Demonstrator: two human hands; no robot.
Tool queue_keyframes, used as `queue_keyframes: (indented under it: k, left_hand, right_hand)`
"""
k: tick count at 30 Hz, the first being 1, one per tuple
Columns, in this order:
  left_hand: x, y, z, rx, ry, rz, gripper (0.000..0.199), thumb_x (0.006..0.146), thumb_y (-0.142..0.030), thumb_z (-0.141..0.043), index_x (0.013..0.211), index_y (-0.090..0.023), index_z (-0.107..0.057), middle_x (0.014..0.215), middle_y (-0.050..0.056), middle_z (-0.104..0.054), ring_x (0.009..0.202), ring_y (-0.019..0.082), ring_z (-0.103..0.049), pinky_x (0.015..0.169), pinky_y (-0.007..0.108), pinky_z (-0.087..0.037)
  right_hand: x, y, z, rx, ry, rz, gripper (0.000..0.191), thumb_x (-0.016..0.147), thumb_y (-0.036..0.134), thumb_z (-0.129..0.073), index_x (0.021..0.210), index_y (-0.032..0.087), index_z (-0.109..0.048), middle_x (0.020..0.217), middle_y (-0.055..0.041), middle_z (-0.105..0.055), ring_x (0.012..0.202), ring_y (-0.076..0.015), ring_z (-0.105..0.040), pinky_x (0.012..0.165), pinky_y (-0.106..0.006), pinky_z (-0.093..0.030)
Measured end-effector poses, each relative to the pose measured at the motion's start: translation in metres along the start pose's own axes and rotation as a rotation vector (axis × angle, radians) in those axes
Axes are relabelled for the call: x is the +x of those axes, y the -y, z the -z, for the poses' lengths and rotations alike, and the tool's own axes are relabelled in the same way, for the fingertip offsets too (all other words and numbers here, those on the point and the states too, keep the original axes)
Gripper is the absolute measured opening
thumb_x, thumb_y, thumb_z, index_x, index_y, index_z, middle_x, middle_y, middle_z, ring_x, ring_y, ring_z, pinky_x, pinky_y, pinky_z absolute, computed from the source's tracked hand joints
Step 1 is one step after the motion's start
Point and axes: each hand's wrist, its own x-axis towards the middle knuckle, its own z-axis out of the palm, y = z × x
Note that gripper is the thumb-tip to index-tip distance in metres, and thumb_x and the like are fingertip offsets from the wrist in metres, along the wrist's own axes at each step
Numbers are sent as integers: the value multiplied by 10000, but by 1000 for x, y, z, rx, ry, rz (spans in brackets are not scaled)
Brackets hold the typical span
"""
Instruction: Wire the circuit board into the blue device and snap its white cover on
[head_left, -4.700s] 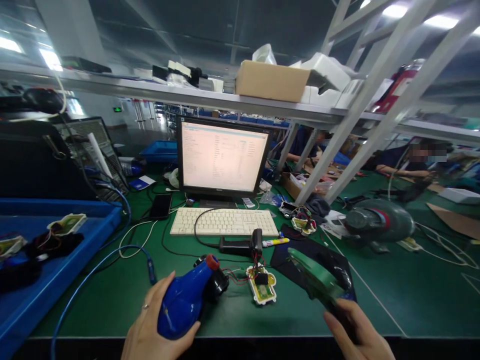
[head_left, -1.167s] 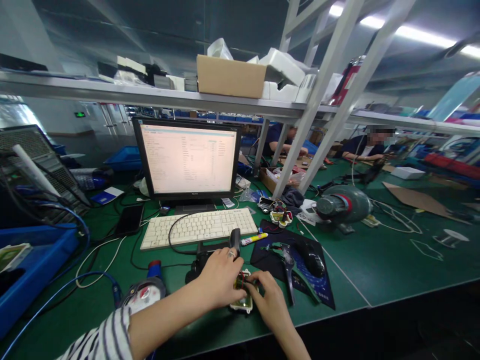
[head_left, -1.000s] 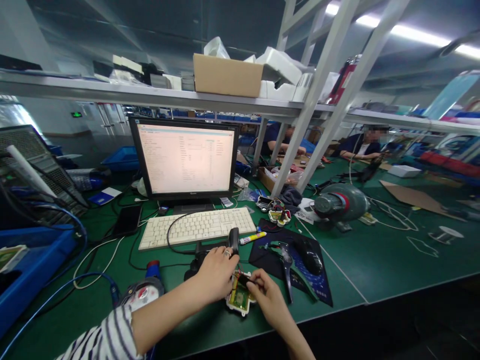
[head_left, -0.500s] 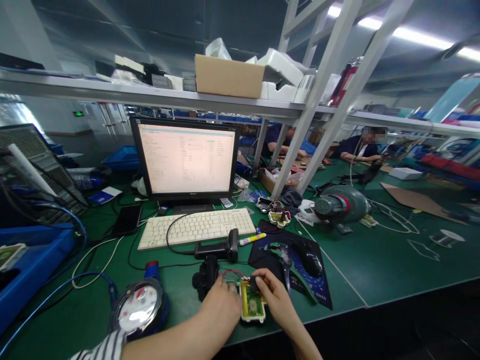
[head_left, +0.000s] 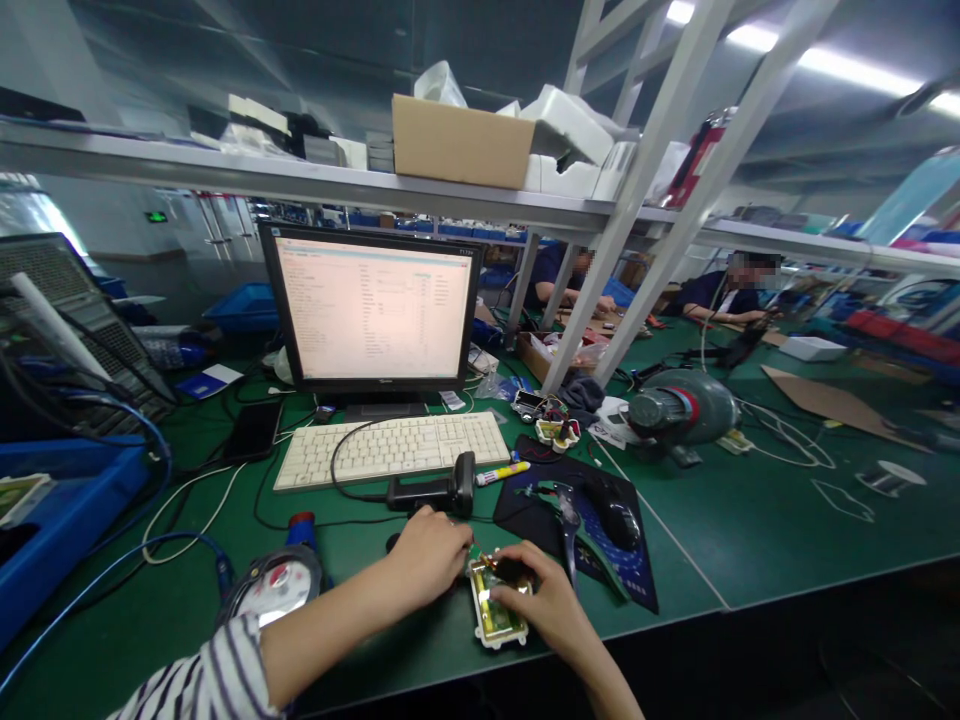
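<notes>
A small green circuit board in a white frame (head_left: 496, 612) lies near the front edge of the green table (head_left: 750, 520). My right hand (head_left: 534, 600) rests on its upper right part, fingers pinched at a dark piece there. My left hand (head_left: 429, 552) covers the black part and red wires just left of the board, fingers curled on them. A blue housing with a round pale face (head_left: 276, 586) lies to the left of my left arm.
A barcode scanner (head_left: 435, 490), white keyboard (head_left: 390, 448) and lit monitor (head_left: 371, 310) stand behind my hands. A mouse (head_left: 615, 520) and a green part (head_left: 574, 515) lie on a dark mat to the right. A blue bin (head_left: 67, 520) sits left. Other people work beyond.
Both hands have drawn closer over the board, my left hand moving up onto the black part and wires. The board has shifted slightly toward the table's front edge.
</notes>
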Motion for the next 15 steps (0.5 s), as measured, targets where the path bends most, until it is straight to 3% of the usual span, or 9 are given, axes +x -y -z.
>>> queue_keyframes:
  k: [8, 15]
  left_hand:
    - [-7, 7, 12, -150, -23, -33, 122, 815, -222, -496, 819, -203, -617, 787, 3, -682, 784, 165, -615, 768, 286, -423]
    - [-10, 7, 17, -156, -40, -17, 154, 805, -196, -484, 783, -198, -636, 753, 27, -677, 770, 192, -599, 756, 307, -417]
  right_hand:
    - [-2, 5, -6, -145, -29, 222, 212, 770, 175, -591, 970, 209, -653, 889, -50, -614, 815, -181, -586, 690, -271, -475]
    - [-2, 2, -30, -257, -310, 303, 175, 783, 171, -584, 957, 190, -590, 802, -29, -607, 632, -156, -561, 625, -269, -484]
